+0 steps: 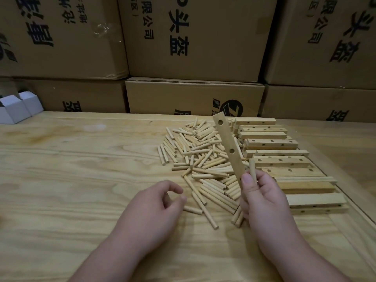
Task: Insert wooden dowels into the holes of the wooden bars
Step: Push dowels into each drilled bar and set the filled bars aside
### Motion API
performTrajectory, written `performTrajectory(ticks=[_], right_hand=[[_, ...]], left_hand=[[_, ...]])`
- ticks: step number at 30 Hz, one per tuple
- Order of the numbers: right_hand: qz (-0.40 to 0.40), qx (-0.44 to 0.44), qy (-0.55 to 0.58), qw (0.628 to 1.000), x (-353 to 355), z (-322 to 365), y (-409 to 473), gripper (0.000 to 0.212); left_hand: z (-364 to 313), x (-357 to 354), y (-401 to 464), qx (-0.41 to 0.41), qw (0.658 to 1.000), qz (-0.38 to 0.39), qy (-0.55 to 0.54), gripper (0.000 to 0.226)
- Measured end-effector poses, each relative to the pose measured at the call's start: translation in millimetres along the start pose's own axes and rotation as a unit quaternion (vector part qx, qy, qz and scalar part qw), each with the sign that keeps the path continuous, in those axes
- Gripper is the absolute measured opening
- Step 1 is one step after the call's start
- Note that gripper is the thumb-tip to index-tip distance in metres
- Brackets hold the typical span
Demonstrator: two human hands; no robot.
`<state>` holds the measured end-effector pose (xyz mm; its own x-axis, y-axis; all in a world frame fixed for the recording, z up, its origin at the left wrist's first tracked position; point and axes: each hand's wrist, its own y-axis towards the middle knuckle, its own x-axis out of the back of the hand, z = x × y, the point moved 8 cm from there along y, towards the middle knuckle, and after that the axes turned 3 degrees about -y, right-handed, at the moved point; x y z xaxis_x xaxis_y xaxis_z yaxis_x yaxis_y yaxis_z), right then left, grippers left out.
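From the head view, my right hand (262, 198) is clamped on the lower end of one wooden bar (228, 148), thumb on its front face, holding it nearly upright with the top leaning toward eleven o'clock. The same hand also pinches a single dowel (252, 169) just beside the bar, at its three o'clock. My left hand (154, 202) hovers above the table (71, 180), holding nothing, thumb and forefinger curled close but not quite meeting.

The loose dowel pile (201, 159) lies at twelve o'clock from my left hand; the stacked bars (284, 159) sit at three o'clock of the pile.

I judge the bar light and stiff, with two empty holes showing on its face. The dowels look smooth, light and apt to roll, so I would pinch one at mid-length, leaving an end free to enter a hole, and brace the bar near the hole.
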<state>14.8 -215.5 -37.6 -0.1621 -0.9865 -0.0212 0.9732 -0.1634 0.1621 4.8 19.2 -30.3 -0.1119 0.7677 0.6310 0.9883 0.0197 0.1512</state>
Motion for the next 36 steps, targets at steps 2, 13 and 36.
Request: performTrajectory(ticks=[2,13,36], right_hand=[[-0.001,-0.004,-0.003,1.0,-1,-4,0,0.015],[0.015,0.003,0.063,0.998,-19,-3,1,0.023],[0.037,0.039,-0.019,0.998,-9,8,-2,0.024]], left_hand=[[-4,-10,0,-0.029,0.998,0.019,0.059,0.006],[-22,-43,-4,-0.131,0.984,0.081,0.09,0.025],[3,-22,11,0.066,0.833,-0.021,-0.549,0.036]])
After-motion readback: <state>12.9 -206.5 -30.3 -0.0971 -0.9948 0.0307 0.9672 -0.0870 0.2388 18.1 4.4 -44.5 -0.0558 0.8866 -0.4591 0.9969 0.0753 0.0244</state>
